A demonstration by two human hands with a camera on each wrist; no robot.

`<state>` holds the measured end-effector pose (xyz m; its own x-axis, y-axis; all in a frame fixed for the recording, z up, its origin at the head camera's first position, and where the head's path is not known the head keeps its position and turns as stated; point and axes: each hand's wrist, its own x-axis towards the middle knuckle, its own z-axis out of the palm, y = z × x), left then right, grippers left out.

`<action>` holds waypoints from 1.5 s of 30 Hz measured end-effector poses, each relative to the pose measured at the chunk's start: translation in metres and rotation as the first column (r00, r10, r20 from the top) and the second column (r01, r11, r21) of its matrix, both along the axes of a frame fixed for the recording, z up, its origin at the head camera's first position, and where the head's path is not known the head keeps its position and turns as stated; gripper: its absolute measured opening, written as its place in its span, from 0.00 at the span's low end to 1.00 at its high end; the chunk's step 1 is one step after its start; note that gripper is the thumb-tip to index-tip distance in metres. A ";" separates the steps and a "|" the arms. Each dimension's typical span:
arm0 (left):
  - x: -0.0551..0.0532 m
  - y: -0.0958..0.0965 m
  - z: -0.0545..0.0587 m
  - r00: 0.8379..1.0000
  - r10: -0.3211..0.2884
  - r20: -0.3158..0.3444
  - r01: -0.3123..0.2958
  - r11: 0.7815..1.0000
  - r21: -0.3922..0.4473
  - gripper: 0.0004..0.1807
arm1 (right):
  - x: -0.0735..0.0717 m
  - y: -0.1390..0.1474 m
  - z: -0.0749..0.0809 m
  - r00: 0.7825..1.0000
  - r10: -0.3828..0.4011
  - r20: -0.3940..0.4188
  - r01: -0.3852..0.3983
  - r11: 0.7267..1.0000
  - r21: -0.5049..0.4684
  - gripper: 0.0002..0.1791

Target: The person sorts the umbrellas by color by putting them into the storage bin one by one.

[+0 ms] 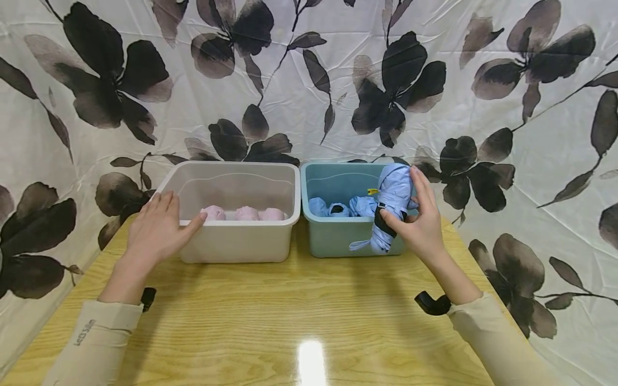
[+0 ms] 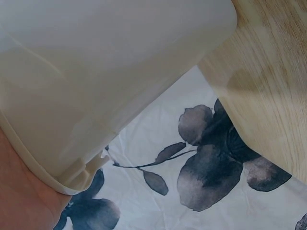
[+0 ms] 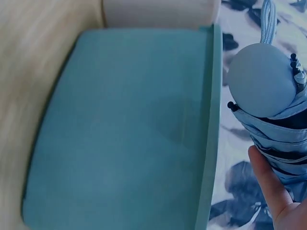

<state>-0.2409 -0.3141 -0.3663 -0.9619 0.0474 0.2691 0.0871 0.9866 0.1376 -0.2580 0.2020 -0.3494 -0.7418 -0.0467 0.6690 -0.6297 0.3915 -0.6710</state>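
Observation:
My right hand grips a light blue folding umbrella over the right part of the teal bin. Its round handle end and cord loop show in the right wrist view, with a finger along the folded cloth. More blue rolled bundles lie inside the teal bin; one bears a yellow tag. My left hand rests on the left rim of the beige bin, its fingers extended. Several pink rolled bundles sit in that bin, mostly hidden by its front wall.
Both bins stand side by side at the back of a wooden table. A floral cloth hangs right behind them. Dark camera mounts show at both wrists.

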 end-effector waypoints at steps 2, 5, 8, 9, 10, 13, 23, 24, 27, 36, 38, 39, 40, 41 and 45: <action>-0.001 0.000 0.000 1.000 0.000 -0.002 0.000 1.000 0.002 0.57 | -0.008 0.005 0.005 1.000 -0.022 -0.006 0.022 1.000 0.014 0.53; -0.002 0.000 -0.001 1.000 0.002 -0.004 -0.002 1.000 0.008 0.57 | -0.021 0.012 0.011 0.998 -0.063 -0.015 0.063 0.997 0.049 0.52; -0.002 0.000 -0.001 1.000 0.007 -0.007 -0.007 1.000 0.017 0.58 | -0.036 0.017 0.016 0.996 -0.093 -0.006 0.093 0.993 0.079 0.52; -0.002 0.000 -0.001 1.000 0.008 -0.006 -0.008 1.000 0.018 0.58 | -0.041 0.018 0.018 0.995 -0.104 -0.002 0.104 0.990 0.091 0.52; -0.002 0.000 -0.001 1.000 0.009 -0.008 -0.009 1.000 0.019 0.58 | -0.047 0.020 0.019 0.993 -0.115 0.006 0.113 0.988 0.101 0.52; -0.002 -0.001 -0.001 1.000 0.009 -0.004 -0.009 1.000 0.020 0.58 | -0.061 0.023 0.024 0.988 -0.142 0.058 0.134 0.984 0.120 0.52; 0.001 -0.004 -0.006 1.000 0.011 -0.003 -0.011 1.000 0.001 0.56 | -0.105 0.029 0.028 0.937 -0.158 0.313 0.078 0.964 0.255 0.53; 0.001 -0.004 -0.006 1.000 0.012 -0.004 -0.012 1.000 0.000 0.56 | -0.109 0.029 0.027 0.928 -0.159 0.336 0.064 0.959 0.277 0.53; 0.002 -0.005 -0.006 1.000 0.014 0.004 -0.014 1.000 0.000 0.57 | -0.121 0.029 0.022 0.900 -0.164 0.404 0.024 0.944 0.329 0.52; 0.001 -0.001 -0.004 1.000 0.012 0.017 -0.012 1.000 0.002 0.57 | -0.142 0.037 0.001 0.761 -0.187 0.621 -0.088 0.919 0.384 0.53; 0.002 0.000 -0.004 1.000 0.011 0.015 -0.011 1.000 0.008 0.57 | -0.144 0.039 -0.002 0.733 -0.172 0.658 -0.137 0.910 0.391 0.53; 0.002 0.001 -0.003 1.000 0.011 0.012 -0.012 1.000 0.011 0.57 | -0.146 0.040 -0.003 0.718 -0.166 0.676 -0.160 0.906 0.392 0.53; 0.002 0.001 -0.003 1.000 0.012 0.011 -0.012 1.000 0.012 0.57 | -0.147 0.040 -0.004 0.706 -0.161 0.690 -0.180 0.901 0.394 0.53; 0.002 0.001 -0.002 1.000 0.014 0.010 -0.014 1.000 0.013 0.57 | -0.148 0.040 -0.005 0.696 -0.155 0.701 -0.198 0.897 0.394 0.53; 0.002 0.000 0.001 1.000 0.015 0.001 -0.015 1.000 0.007 0.56 | -0.153 0.041 -0.005 0.660 -0.138 0.738 -0.276 0.870 0.409 0.53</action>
